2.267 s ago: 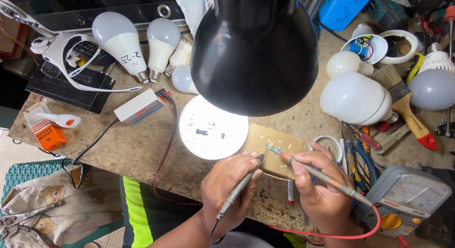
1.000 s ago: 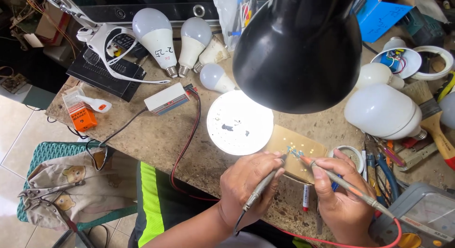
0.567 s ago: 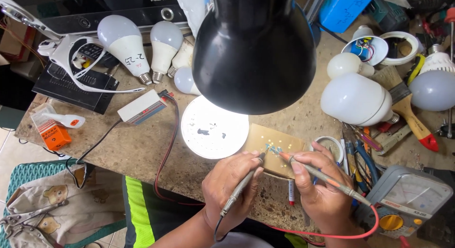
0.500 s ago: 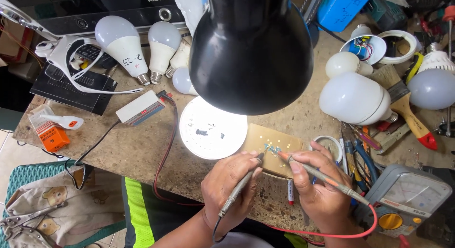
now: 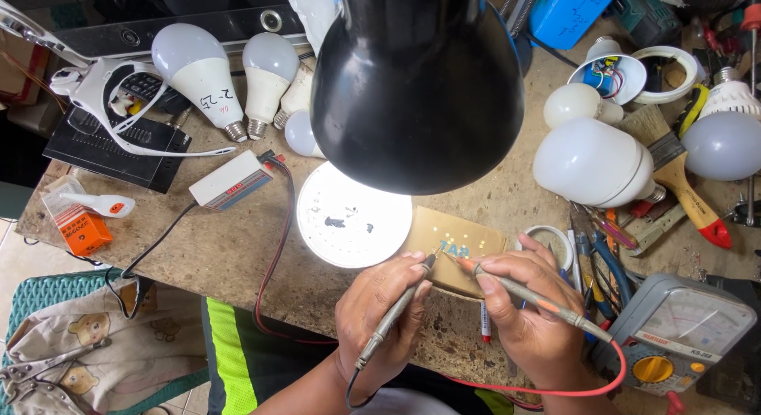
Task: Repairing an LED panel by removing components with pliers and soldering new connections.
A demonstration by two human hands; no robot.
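Nearest the camera, the left hand (image 5: 379, 316) is closed pen-fashion round a grey-black test probe (image 5: 395, 312), its tip touching the near edge of a small tan circuit board (image 5: 460, 242). Right hand (image 5: 529, 316) likewise pinches a red test probe (image 5: 527, 292), tip laid on the same board just beside the other tip. Both tips sit close together at the board's near-left corner.

Change since half a second ago: practically none. Probe tips, both grips and board lie as they did; over the last two seconds the view swung left once and came back, while the hands kept their places on the board. Judgement: a steady two-point contact is being held, a reading under way rather than a move to a fresh spot.

Red lead (image 5: 555, 390) loops from the right hand's probe toward a grey analogue meter (image 5: 683, 332) just right of that hand. Between meter and board, a clutch of pliers and screwdrivers (image 5: 598, 252) and a white tape ring (image 5: 547, 244).

Just beyond the left hand, touching the board's left end, a round white LED plate (image 5: 353, 218), brightly lit. Above both hands hangs a black lamp shade (image 5: 416, 82). Farther left of the left hand, a small white box with red and black leads (image 5: 231, 179). Far side: white bulbs (image 5: 202, 70), a large bulb (image 5: 590, 163) and a paintbrush (image 5: 682, 177).
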